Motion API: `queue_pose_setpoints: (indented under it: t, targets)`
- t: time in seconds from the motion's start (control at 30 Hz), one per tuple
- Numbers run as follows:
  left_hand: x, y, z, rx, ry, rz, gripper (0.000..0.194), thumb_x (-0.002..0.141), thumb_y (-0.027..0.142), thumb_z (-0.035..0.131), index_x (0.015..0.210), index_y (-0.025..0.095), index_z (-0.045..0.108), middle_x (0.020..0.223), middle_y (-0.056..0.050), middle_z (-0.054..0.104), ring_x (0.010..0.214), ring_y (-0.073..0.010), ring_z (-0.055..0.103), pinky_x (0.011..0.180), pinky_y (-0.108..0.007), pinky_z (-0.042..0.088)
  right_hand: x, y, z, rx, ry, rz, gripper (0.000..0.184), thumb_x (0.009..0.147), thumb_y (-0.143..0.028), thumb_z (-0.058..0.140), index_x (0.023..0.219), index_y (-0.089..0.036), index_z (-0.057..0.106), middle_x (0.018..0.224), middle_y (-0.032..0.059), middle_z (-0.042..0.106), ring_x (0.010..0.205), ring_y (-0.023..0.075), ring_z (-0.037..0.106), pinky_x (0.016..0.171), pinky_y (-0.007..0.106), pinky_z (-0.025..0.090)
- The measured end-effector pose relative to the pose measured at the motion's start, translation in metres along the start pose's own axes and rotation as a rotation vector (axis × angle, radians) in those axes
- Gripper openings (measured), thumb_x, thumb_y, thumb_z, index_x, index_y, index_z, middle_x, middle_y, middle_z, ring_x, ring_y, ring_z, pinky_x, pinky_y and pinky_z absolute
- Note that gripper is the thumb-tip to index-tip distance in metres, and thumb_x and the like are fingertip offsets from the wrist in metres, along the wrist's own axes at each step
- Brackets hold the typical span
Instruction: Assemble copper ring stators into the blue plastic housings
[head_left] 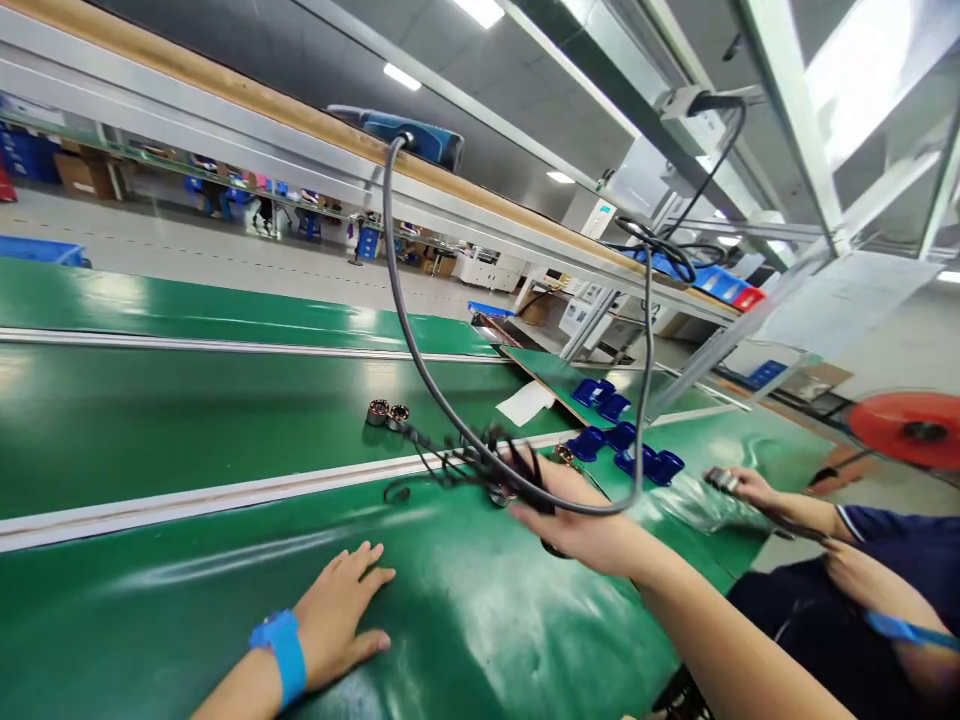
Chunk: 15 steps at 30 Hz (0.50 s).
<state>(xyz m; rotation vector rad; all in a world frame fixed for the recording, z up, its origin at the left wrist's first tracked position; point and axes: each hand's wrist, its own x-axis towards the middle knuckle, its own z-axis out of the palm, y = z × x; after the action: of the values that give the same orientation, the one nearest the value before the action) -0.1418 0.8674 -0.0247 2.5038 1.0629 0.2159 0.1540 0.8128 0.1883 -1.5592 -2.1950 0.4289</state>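
Note:
My left hand point(337, 615), with a blue band at the wrist, is spread over the green mat point(187, 610) and holds nothing. Further right, my right hand point(574, 510) is closed round a bundle of black wires point(457, 460), blurred by motion; their loose ends trail to the left. A small round metal part point(501, 494) shows just beside its fingers. Two copper-wound rings, like motor stators point(388, 414), sit on the green belt beyond the white rail. A grey cable point(420, 365) hangs in a loop and crosses in front of my right hand.
Several dark blue plastic parts point(615, 440) and a white paper point(525, 402) lie beyond my right hand. At the right, a co-worker's hand point(754, 490) holds a metal part. A blue power tool point(420, 140) rests on the overhead shelf. A red fan point(911, 430) stands far right.

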Motion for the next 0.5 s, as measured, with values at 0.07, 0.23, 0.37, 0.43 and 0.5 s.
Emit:
queue_pose_setpoints:
  t: [0.07,0.23,0.37,0.43,0.5]
  targets:
    - [0.013,-0.012,-0.032,0.031,-0.036,-0.023,0.037,0.089,0.040,0.061,0.124,0.029,0.068,0.134,-0.006,0.066,0.126,-0.0258,0.061,0.109,-0.043,0.049,-0.039,0.014,0.012,-0.130,-0.261,0.057,0.053,0.086,-0.026,0.070,0.137,-0.027,0.057,0.140,0.0099,0.057,0.132,0.0301,0.050,0.113,0.052,0.040]
    - [0.088,-0.049,-0.101,0.198,0.088,-0.103,0.058,0.092,0.034,0.058,0.147,0.020,0.047,0.149,-0.015,0.050,0.132,-0.0328,0.052,0.109,-0.049,0.044,-0.112,0.038,0.075,-0.238,-0.401,0.365,0.086,0.072,-0.039,0.087,0.149,-0.032,0.049,0.160,0.0124,0.036,0.150,0.0373,0.028,0.123,0.065,0.016]
    - [0.169,-0.061,-0.118,0.326,0.127,-0.082,0.077,0.084,0.026,0.068,0.155,0.024,0.036,0.158,-0.017,0.035,0.142,-0.0387,0.039,0.116,-0.055,0.032,-0.130,0.048,0.148,-0.280,-0.093,0.058,0.080,0.081,-0.064,0.075,0.149,-0.034,0.046,0.152,0.0086,0.050,0.137,0.0318,0.051,0.116,0.054,0.040]
    - [0.208,-0.060,-0.116,0.361,0.113,-0.055,0.080,0.081,0.019,0.072,0.153,0.027,0.039,0.160,-0.016,0.033,0.146,-0.0384,0.033,0.119,-0.056,0.027,-0.121,0.054,0.186,-0.364,0.104,-0.128,0.068,0.092,-0.062,0.063,0.150,-0.032,0.045,0.146,0.0059,0.057,0.130,0.0268,0.058,0.111,0.044,0.046]
    - [0.242,-0.059,-0.110,0.377,0.078,-0.029,0.072,0.080,0.016,0.072,0.147,0.029,0.048,0.159,-0.013,0.036,0.147,-0.0359,0.032,0.120,-0.056,0.026,-0.104,0.060,0.220,-0.450,0.354,-0.155,0.046,0.103,-0.042,0.050,0.148,-0.030,0.048,0.140,0.0029,0.062,0.127,0.0212,0.060,0.111,0.037,0.045]
